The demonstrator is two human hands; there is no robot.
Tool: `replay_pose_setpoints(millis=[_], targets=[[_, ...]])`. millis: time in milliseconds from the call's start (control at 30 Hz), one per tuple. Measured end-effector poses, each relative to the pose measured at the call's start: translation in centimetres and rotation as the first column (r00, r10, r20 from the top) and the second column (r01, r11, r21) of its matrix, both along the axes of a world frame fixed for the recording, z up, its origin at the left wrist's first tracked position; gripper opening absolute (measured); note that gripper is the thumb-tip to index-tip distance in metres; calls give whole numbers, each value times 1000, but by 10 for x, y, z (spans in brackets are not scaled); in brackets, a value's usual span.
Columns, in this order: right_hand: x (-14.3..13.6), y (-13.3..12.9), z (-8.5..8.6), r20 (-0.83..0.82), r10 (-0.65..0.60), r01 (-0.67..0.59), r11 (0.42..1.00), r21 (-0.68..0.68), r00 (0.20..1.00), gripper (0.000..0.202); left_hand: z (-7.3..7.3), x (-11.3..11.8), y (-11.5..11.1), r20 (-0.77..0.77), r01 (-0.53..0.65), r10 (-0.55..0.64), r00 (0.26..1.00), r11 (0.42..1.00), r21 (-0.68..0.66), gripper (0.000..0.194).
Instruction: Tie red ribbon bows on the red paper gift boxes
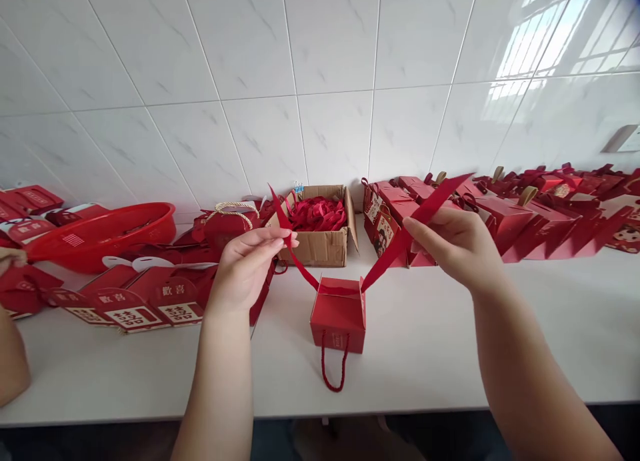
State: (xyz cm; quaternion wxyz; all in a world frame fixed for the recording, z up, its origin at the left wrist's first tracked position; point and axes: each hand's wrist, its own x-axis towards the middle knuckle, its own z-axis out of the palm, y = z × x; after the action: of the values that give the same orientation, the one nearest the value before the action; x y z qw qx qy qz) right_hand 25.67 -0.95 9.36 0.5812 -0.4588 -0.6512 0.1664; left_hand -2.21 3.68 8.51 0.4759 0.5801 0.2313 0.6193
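Observation:
A small red gift box (340, 312) stands on the white table in front of me, its red cord handle (333, 386) hanging toward me. Through the top of the box runs a red ribbon (387, 264), and both its ends are drawn up into a wide V. My left hand (250, 264) pinches one end between thumb and fingers, above and left of the box. On the other side my right hand (455, 244) pinches the other end, higher and farther out. The fingertips of both hands are closed on the ribbon.
Behind the gift box is an open cardboard box (320, 247) full of red ribbons. Rows of red boxes (515, 221) line the right; more boxes (173, 294) and a red plastic basin (110, 231) stand left. Another person's arm (10, 354) shows at the left edge.

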Motion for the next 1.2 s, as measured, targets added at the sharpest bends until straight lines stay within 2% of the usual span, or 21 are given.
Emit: replay_pose_setpoints(millis=[100,200,400,567,700,867,967,1067,1200], targets=[[-7,1,19,180,-12,14,1000,-8,984,24,2,6,1,-55,-60,64,996,995,77,12],[-14,0,30,227,20,-15,1000,-23,974,24,1,12,0,-76,-162,172,982,978,129,10],[-26,7,27,91,114,-107,991,-79,989,35,-6,13,-6,-118,-274,297,947,945,180,12],[-30,14,20,-38,146,-147,989,-24,989,22,-4,12,-10,-147,-330,365,919,918,219,16],[-26,17,18,-99,177,-181,983,-30,979,20,14,13,-8,-296,-268,339,893,929,256,15],[-22,22,18,-140,213,-217,976,-12,967,20,53,18,-6,-455,-188,321,830,931,314,6],[-22,25,20,-173,257,-256,966,29,951,15,64,21,-5,-532,-156,339,776,920,359,7],[-25,26,20,-201,293,-291,956,41,935,16,58,22,-1,-493,-192,377,784,903,385,12],[-28,26,17,-209,244,-254,967,-24,947,24,43,20,6,-413,-262,437,799,871,416,21]])
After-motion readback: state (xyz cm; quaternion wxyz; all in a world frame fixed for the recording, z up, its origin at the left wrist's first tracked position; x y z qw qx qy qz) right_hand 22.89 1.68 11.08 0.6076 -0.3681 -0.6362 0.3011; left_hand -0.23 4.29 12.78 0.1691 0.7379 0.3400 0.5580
